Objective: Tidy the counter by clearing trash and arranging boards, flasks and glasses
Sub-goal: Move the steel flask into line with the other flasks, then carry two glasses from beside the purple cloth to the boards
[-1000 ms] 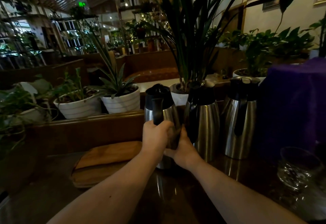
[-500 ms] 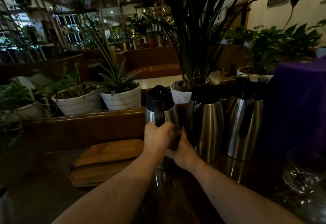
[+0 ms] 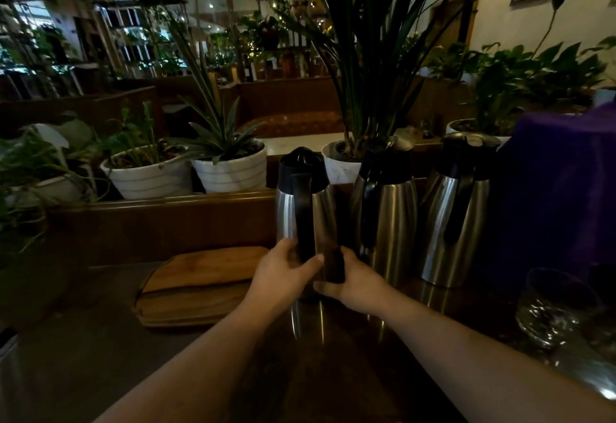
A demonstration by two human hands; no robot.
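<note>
Three steel flasks with black lids stand in a row at the back of the dark counter (image 3: pixel 350 372). My left hand (image 3: pixel 283 272) and my right hand (image 3: pixel 356 284) both clasp the base of the leftmost flask (image 3: pixel 325 209), whose black handle faces me. The middle flask (image 3: pixel 388 216) and the right flask (image 3: pixel 456 219) stand just to its right, untouched. Two stacked wooden boards (image 3: pixel 200 284) lie flat to the left of my hands. A clear glass (image 3: pixel 556 306) sits near the right edge.
A wooden ledge (image 3: pixel 166 219) runs behind the counter with white potted plants (image 3: pixel 230 169) on it. A tall plant in a white pot (image 3: pixel 340 162) rises behind the flasks. A purple cloth-covered object (image 3: pixel 563 189) stands at the right.
Both hands have slid lower on the leftmost flask, from its handle and side to its base. The flask still stands in about the same place.
</note>
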